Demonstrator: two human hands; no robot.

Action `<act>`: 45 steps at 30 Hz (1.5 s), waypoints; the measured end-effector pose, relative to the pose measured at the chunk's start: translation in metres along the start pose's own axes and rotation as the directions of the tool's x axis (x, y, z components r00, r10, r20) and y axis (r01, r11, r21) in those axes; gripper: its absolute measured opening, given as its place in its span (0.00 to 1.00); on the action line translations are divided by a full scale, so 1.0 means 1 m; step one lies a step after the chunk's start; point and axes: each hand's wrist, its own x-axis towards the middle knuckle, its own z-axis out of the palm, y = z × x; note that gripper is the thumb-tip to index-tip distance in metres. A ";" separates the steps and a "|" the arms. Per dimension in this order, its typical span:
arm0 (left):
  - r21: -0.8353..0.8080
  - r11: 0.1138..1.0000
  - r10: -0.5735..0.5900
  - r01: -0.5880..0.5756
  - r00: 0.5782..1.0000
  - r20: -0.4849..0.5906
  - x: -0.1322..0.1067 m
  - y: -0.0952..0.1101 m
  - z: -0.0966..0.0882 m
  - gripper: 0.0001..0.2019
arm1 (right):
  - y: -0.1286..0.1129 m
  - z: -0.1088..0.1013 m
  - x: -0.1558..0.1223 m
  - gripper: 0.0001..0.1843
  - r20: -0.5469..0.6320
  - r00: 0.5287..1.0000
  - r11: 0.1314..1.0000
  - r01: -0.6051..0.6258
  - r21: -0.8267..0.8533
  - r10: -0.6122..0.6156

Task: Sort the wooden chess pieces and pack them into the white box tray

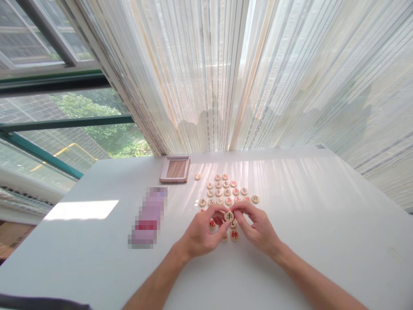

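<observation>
Between my two hands, a round wooden Chinese chess piece (229, 216) with a black character faces me, raised over the other pieces. My left hand (206, 228) pinches it from the left with thumb and fingertips. From the right, the fingertips of my right hand (256, 226) close on its edge. Beneath and beyond lie several more pieces with red or black characters, among them a red-marked piece (234, 234) close to my wrists and a black-marked piece (255, 199) at the right end of a row. My hands hide some of the pieces.
A shallow box (163, 175) stands at the back left of the white table (322, 241), with a lone piece (198, 177) beside it. A blurred purple object (150, 217) lies to the left. Striped curtains (206, 77) hang behind the table, near a window.
</observation>
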 end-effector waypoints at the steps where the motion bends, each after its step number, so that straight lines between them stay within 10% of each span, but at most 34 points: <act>1: -0.014 1.000 -0.008 0.008 1.000 -0.003 0.000 0.000 0.000 0.14 | 0.000 0.000 0.000 0.08 0.006 1.000 1.000 0.002 0.004 -0.002; 20: -0.403 0.892 -0.207 0.203 0.978 0.034 0.000 -0.004 -0.005 0.13 | -0.005 0.000 0.001 0.11 0.011 0.990 0.988 0.143 -0.054 -0.143; 45: -0.338 0.902 -0.287 0.268 0.958 -0.005 0.003 -0.001 -0.005 0.11 | -0.004 0.002 -0.001 0.13 0.081 0.974 0.969 0.219 -0.112 -0.211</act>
